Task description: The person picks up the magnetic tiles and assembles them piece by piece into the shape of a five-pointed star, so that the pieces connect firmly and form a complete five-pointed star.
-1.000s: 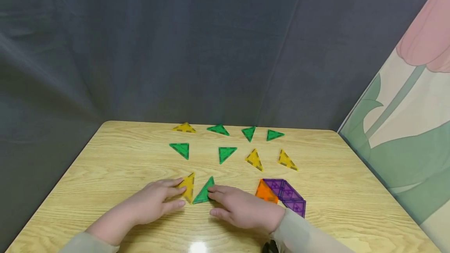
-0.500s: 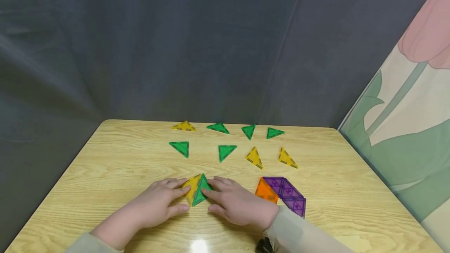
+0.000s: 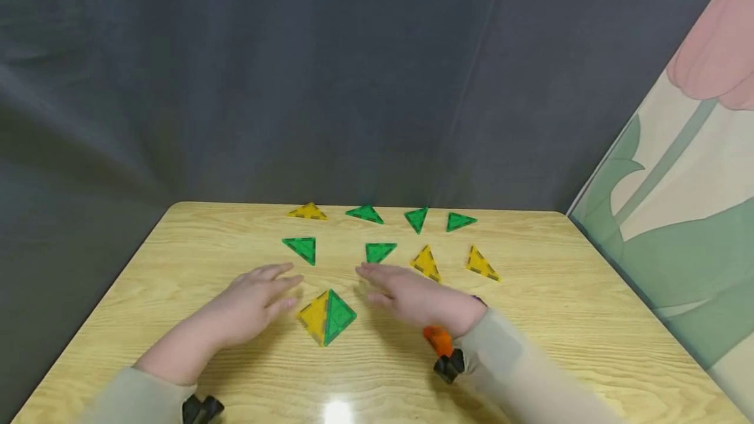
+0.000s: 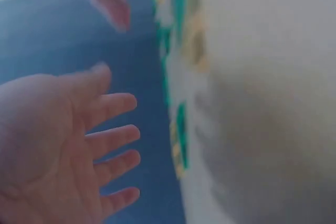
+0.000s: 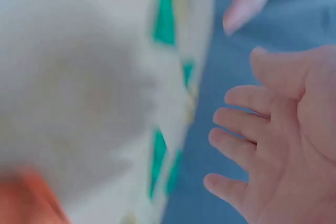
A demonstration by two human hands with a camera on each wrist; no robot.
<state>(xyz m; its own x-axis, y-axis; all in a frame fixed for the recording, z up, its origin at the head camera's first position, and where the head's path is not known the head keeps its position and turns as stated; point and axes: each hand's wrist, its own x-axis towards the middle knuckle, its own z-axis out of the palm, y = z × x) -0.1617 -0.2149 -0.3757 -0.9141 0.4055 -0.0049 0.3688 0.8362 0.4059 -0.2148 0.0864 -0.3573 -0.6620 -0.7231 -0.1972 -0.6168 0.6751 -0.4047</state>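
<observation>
A yellow triangle tile (image 3: 314, 317) and a green triangle tile (image 3: 339, 317) lie edge to edge on the table, together making a four-sided shape. To their left my left hand (image 3: 250, 304) hovers above the wood, fingers spread and holding nothing; the left wrist view shows its bare palm (image 4: 47, 145). On the other side my right hand (image 3: 415, 296) is raised too, fingers straight, also holding nothing. Its fingertips overlap the lower corner of another green tile (image 3: 379, 252) in the head view. An orange tile (image 3: 438, 340) is partly hidden under my right wrist, which covers most of the purple tiles beside it.
Farther back lie several loose triangles, among them a green one (image 3: 302, 249) at left, a yellow one (image 3: 483, 264) at right and a yellow one (image 3: 308, 211) near the far edge. A dark curtain (image 3: 353, 84) hangs behind the wooden table (image 3: 589, 319).
The yellow and green tiles, apart at first, were pushed together between my hands. Both hands have since let go, lifted and moved apart. My right forearm now covers the purple tiles.
</observation>
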